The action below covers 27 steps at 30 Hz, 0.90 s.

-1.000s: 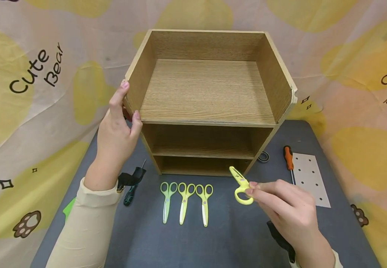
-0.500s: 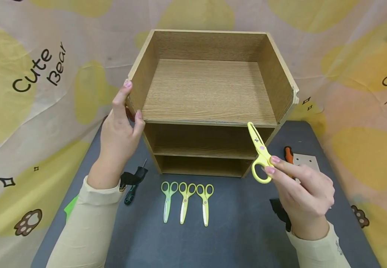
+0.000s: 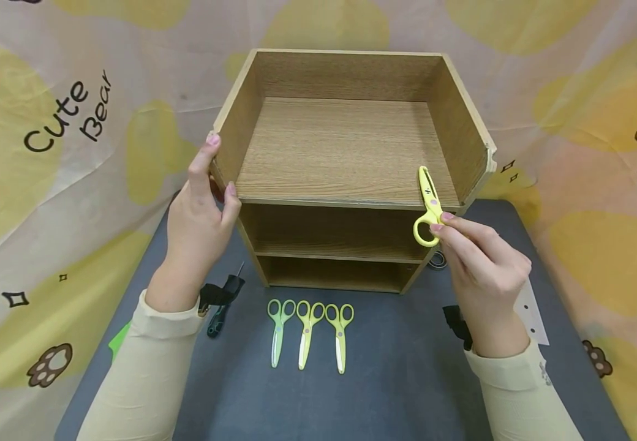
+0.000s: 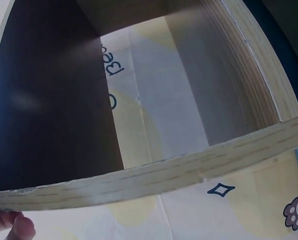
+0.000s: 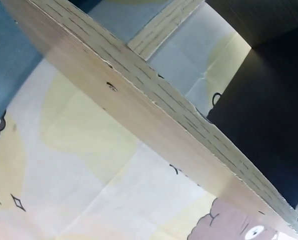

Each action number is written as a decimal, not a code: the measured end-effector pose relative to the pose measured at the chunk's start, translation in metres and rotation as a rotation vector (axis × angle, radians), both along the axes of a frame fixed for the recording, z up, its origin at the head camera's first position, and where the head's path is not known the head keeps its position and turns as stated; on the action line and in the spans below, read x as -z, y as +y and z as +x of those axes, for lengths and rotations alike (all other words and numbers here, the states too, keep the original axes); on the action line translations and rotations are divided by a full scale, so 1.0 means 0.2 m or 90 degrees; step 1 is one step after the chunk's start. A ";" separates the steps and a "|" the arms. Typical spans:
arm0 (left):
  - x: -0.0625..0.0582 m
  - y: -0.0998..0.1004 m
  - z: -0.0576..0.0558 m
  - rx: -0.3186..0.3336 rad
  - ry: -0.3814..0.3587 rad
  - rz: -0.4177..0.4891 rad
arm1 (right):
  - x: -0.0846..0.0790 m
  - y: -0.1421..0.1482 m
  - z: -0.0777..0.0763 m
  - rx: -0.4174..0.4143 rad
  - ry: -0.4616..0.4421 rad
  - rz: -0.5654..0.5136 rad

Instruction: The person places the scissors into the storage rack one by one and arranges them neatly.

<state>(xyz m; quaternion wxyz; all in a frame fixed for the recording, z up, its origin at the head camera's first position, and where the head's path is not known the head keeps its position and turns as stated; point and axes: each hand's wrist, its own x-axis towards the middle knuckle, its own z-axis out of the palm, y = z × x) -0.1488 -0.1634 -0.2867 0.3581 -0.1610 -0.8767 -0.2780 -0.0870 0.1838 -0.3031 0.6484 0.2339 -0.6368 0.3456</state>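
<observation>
In the head view my left hand [image 3: 199,214] grips the left side panel of a wooden shelf [image 3: 340,150] near its front lower corner. Its thumb lies on the front edge and part of the fingers is hidden behind the panel. Yellow scissors [image 3: 429,205] are pinched by their handles between the thumb and fingers of my right hand [image 3: 484,275]. Their blades point up and away, in front of the shelf's right part. The left wrist view has fingertips [image 4: 19,227] just below the panel's edge. In the right wrist view the side panel [image 5: 153,107] shows, but no hand.
Three scissors lie in a row before the shelf: green scissors [image 3: 278,334], yellow scissors [image 3: 308,335] and another yellow pair [image 3: 340,338]. A dark green screwdriver [image 3: 216,321] lies at left. White perforated board [image 3: 530,315] and a black ring [image 3: 437,260] are at right.
My right hand has lifted the yellow scissors up and away, from below the shelf's lower right corner to the front of its top compartment. The left hand keeps its grip on the shelf.
</observation>
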 end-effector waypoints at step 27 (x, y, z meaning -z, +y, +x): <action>0.00 0.01 0.00 0.007 0.013 0.003 | -0.08 0.06 0.06 0.200 -0.441 0.260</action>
